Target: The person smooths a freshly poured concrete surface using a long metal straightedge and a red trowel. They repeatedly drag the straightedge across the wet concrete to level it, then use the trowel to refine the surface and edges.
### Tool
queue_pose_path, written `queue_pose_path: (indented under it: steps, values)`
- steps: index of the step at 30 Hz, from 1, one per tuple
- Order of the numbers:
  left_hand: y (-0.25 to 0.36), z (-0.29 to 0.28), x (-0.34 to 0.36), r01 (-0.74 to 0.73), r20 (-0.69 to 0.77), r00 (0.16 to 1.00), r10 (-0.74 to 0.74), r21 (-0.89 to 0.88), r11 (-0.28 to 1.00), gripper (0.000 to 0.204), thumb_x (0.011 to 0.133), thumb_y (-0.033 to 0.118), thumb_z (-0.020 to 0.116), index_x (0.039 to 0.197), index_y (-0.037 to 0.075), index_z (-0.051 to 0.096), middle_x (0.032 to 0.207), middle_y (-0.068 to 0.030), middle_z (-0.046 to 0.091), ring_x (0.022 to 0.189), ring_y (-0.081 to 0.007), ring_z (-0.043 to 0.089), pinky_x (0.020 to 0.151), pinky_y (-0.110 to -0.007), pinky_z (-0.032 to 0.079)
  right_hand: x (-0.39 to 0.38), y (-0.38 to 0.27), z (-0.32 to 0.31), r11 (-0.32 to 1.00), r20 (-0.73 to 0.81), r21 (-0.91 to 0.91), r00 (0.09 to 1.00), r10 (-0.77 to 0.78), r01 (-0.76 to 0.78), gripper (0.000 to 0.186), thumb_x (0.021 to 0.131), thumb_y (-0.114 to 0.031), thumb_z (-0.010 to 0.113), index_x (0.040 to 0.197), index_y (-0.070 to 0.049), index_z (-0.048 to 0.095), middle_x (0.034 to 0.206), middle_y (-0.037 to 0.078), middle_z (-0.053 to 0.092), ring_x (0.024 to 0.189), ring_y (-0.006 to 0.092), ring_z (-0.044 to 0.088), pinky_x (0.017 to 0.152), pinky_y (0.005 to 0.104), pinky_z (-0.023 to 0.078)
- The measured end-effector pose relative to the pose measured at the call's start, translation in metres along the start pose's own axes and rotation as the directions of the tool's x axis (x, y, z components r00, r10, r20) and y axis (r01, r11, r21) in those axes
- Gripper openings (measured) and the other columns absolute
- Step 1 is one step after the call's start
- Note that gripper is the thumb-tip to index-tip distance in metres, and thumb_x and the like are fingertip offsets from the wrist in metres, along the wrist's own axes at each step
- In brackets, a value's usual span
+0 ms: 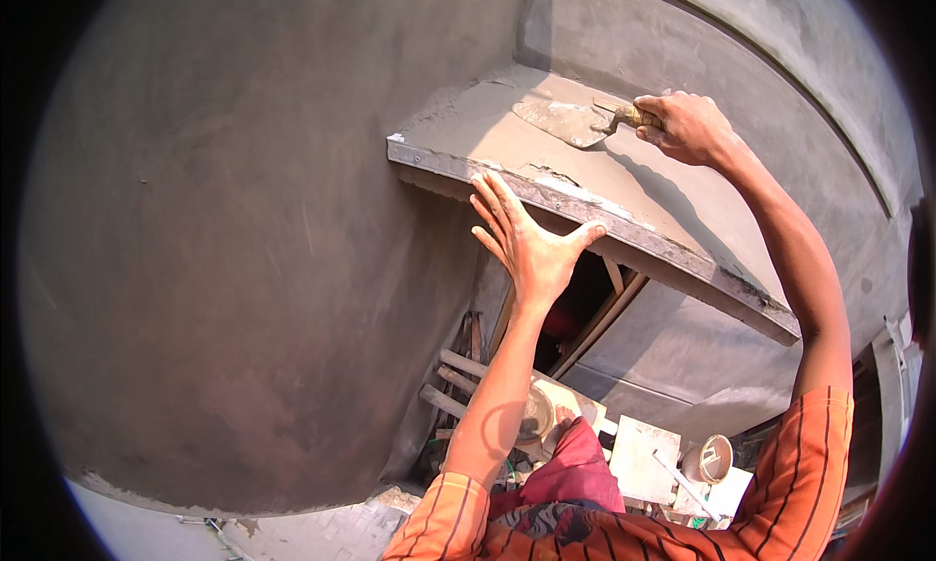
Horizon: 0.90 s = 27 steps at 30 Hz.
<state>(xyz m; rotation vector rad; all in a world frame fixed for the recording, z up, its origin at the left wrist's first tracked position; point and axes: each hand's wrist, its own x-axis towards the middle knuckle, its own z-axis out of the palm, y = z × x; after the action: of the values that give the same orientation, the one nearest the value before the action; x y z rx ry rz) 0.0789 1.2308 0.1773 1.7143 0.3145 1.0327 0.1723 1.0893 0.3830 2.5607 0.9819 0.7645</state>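
My right hand [687,127] is closed round the handle of a mortar-smeared trowel [565,121]. The trowel's blade lies over the wet grey mortar on top of a ledge [643,171] that juts from the wall. Along the ledge's front edge runs a long straight metal bar [663,237] with white and grey smears. My left hand [531,244] is spread with its fingers apart, the fingertips and thumb against the bar's face. A ragged patch of mortar shows beside the bar, between my two hands.
A plastered grey wall [224,249] fills the left. Below the ledge is a dark opening with a wooden frame [600,322]. Far down stand a bucket [708,459], a round pan [535,415], pale boards [643,459] and several poles [458,376].
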Motion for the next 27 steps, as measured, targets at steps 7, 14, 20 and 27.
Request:
queue_pose_path:
  steps: [7,14,20,27]
  values:
    - [-0.002,-0.001,0.0,0.014,0.002,1.0,-0.014,-0.004,1.0,0.149,0.053,0.049,0.092,0.155,0.002,-0.005,0.162,-0.023,-0.005,0.15,-0.0384,-0.005,0.117,-0.061,-0.003,-0.053,0.008,-0.029,0.982,0.074,0.158,0.993,0.09,-0.101,0.044,0.085,-0.036,0.07,0.121,-0.011,0.067,0.094,0.015,0.073,0.088,0.0321,0.069,0.079,0.0434,0.053]
    - [-0.003,0.001,-0.001,0.005,0.0,1.0,-0.005,0.008,1.0,0.149,0.055,0.052,0.091,0.155,0.001,-0.007,0.163,-0.0221,-0.006,0.151,-0.0371,-0.006,0.117,-0.06,-0.003,-0.066,0.013,-0.007,0.969,0.068,0.24,0.997,0.039,-0.054,0.045,0.086,-0.034,0.069,0.124,-0.011,0.064,0.095,0.016,0.07,0.09,0.0337,0.066,0.078,0.0447,0.051]
    - [-0.001,0.005,-0.001,-0.002,-0.003,1.0,0.002,-0.014,1.0,0.152,0.05,0.051,0.092,0.156,0.003,-0.005,0.162,-0.0231,-0.003,0.151,-0.0378,-0.004,0.117,-0.059,-0.002,-0.044,0.012,-0.016,0.996,-0.019,0.005,0.996,0.088,-0.088,0.04,0.088,-0.03,0.067,0.121,-0.008,0.064,0.094,0.017,0.071,0.085,0.035,0.068,0.073,0.0448,0.053]
    - [-0.006,0.002,0.0,-0.001,-0.027,1.0,0.001,-0.01,1.0,0.151,0.052,0.056,0.091,0.155,0.002,-0.006,0.163,-0.0222,-0.005,0.151,-0.0367,-0.006,0.117,-0.06,-0.002,-0.05,-0.043,-0.033,0.985,-0.027,0.116,0.992,-0.126,0.128,0.042,0.087,-0.029,0.069,0.123,-0.01,0.063,0.101,0.016,0.07,0.091,0.0356,0.066,0.079,0.0441,0.053]
